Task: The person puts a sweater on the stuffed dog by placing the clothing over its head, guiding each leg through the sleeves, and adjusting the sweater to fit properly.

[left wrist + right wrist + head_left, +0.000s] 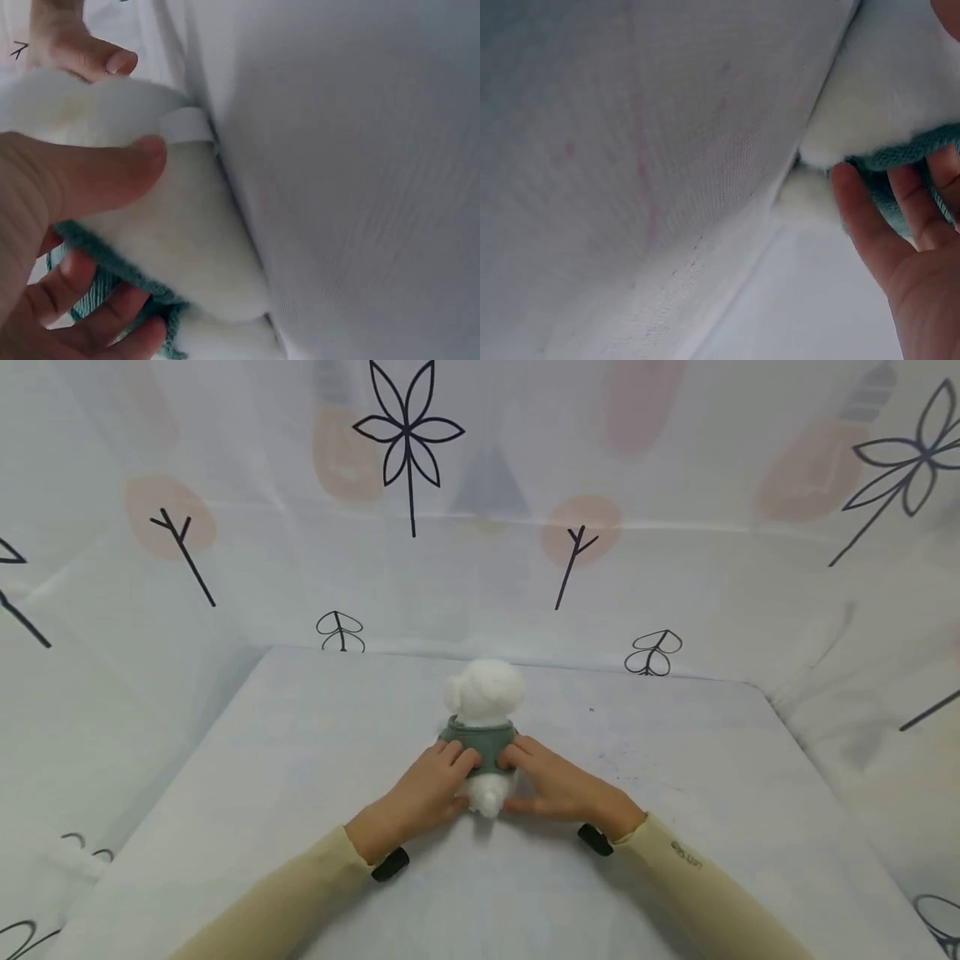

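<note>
A white plush toy (491, 692) in a green knitted sweater (487, 746) sits upright on the white table, its back and round tail (491, 801) towards me. My left hand (429, 783) grips its left side. In the left wrist view the thumb (112, 174) presses the white fur beside a small white tag (186, 125), and the fingers curl at the sweater's hem. From the other side my right hand (561, 783) holds the toy, fingers (866, 217) bent against the knit in the right wrist view. The toy's front is hidden.
The white tabletop (675, 860) carries faint bluish marks right of the toy. Behind and at both sides hangs a pale cloth (480, 585) printed with dark plant outlines and pastel shapes. The table's back edge lies just beyond the toy.
</note>
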Available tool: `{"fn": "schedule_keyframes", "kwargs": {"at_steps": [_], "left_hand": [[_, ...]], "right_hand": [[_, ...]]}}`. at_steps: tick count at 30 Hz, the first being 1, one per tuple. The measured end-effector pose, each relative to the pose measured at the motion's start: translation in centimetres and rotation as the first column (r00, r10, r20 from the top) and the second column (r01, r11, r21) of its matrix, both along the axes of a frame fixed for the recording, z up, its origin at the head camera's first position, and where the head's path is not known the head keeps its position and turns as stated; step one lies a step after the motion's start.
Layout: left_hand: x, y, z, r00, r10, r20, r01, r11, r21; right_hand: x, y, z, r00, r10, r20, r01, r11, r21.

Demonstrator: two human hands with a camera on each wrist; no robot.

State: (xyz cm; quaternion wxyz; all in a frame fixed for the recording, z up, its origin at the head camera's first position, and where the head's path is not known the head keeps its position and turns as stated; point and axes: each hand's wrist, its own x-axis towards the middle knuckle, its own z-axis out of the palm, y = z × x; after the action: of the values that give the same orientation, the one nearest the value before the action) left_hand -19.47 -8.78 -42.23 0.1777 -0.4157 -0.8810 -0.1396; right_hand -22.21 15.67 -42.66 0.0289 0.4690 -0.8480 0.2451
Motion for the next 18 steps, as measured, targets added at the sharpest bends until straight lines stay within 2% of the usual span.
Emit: {"fn": "schedule_keyframes", "kwargs": {"at_steps": [2,4,7,10,14,16,18], "left_hand": [[0.0,0.3,-0.2,1.000,0.002,-0.024,-0.002,1.000,0.003],[-0.3,0.4,-0.2,1.000,-0.008,-0.012,0.008,1.000,0.029],[-1.1,0.3,0.2,0.998,-0.027,0.052,0.022,0.995,0.100],[-2.3,0.0,0.9,0.992,-0.046,0.121,0.022,0.982,0.189],[-4.1,-0.3,1.5,0.983,-0.028,0.184,-0.024,0.961,0.276],[-5.0,-0.4,1.4,0.977,-0.004,0.213,-0.057,0.958,0.281],[-5.5,-0.3,1.2,0.970,0.038,0.240,-0.101,0.961,0.257]], "right_hand": [[-0.1,-0.2,0.0,0.998,0.005,-0.056,-0.004,1.000,0.017],[-0.3,-0.4,0.0,0.997,-0.006,-0.076,0.007,1.000,0.020],[-0.9,-0.8,0.2,0.999,-0.023,-0.040,0.022,0.999,-0.024],[-1.8,-1.0,0.7,0.999,-0.026,0.028,0.029,0.991,-0.128],[-3.5,-1.3,1.3,0.997,-0.046,0.068,0.063,0.959,-0.277],[-3.7,-1.8,2.1,0.993,-0.065,0.094,0.093,0.939,-0.330],[-4.3,-2.0,1.9,0.990,-0.081,0.120,0.120,0.923,-0.367]]}}
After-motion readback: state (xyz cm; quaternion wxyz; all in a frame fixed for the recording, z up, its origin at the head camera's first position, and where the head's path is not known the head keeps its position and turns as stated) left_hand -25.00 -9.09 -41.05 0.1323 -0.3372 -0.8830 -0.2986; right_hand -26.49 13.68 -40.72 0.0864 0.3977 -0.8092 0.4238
